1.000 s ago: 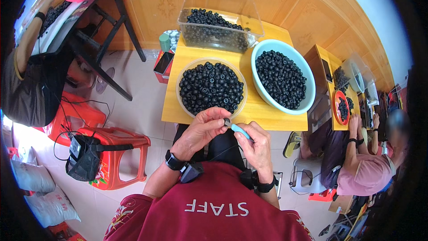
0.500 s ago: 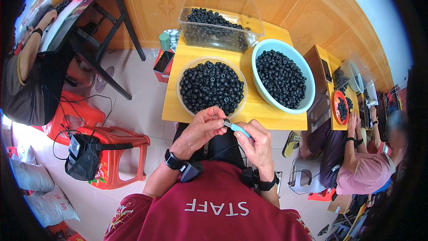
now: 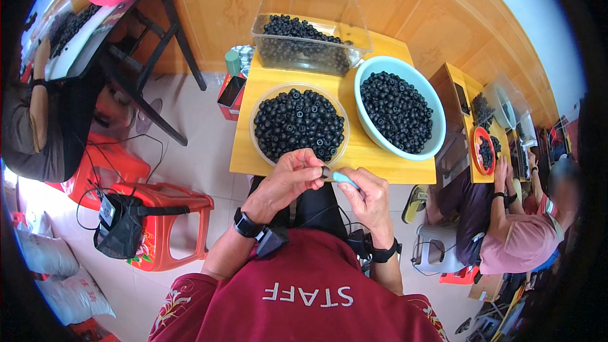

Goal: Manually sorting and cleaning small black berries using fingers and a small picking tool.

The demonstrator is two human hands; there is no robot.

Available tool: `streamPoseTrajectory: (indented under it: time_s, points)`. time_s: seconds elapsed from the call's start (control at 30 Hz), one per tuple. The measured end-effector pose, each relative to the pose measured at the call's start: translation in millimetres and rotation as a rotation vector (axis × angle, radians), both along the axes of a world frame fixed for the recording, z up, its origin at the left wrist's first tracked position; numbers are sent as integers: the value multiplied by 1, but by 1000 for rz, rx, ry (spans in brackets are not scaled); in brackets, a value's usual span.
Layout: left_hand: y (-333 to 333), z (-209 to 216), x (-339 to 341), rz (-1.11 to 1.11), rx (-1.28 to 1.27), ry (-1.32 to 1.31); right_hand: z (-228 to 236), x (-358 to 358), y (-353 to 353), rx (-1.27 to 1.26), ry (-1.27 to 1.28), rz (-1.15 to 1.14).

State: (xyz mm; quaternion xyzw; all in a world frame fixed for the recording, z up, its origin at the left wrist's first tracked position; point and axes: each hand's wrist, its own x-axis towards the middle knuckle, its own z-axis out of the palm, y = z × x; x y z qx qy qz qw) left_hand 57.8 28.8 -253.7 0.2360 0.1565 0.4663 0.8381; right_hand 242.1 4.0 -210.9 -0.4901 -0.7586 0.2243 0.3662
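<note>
Over the near edge of the yellow table [image 3: 244, 155], my left hand [image 3: 286, 183] pinches a small black ring-shaped piece [image 3: 325, 171] between thumb and fingertips. My right hand [image 3: 372, 201] is closed around a small knife with a light blue handle [image 3: 345, 178], its tip end against the piece. The blade is hardly visible. Just beyond my left hand stands a clear round bowl [image 3: 347, 128] heaped with black ring-shaped pieces [image 3: 297, 120]. A pale blue basin [image 3: 438, 140] to its right holds many more.
At the back of the table is a clear rectangular bin [image 3: 275, 56] with more black pieces. A phone [image 3: 232, 90] lies on a red box left of the table. Red stools [image 3: 196, 206] stand at left. People sit at left and right, one in a pink shirt [image 3: 516, 240].
My right hand has shifted slightly right and down, and the knife handle now lies flatter. My left hand stays nearly in place. At left, the other person's arm has drawn back.
</note>
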Motion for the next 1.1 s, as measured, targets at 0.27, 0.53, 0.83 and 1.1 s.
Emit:
streamPoseTrajectory:
  time_s: [0.27,0.53,0.83,1.1]
  points:
    - [2,7,-2,-33,65,26,-32,33,7,-90,7,-289]
    - [4,3,4,-19,32,78,1,0,1,-295,434,0]
    - [3,-2,0,-108,54,179,-3,-12,2,-612,889,133]
    - [2,-12,-1,-212,-5,149,-11,-10,-4,-669,779,129]
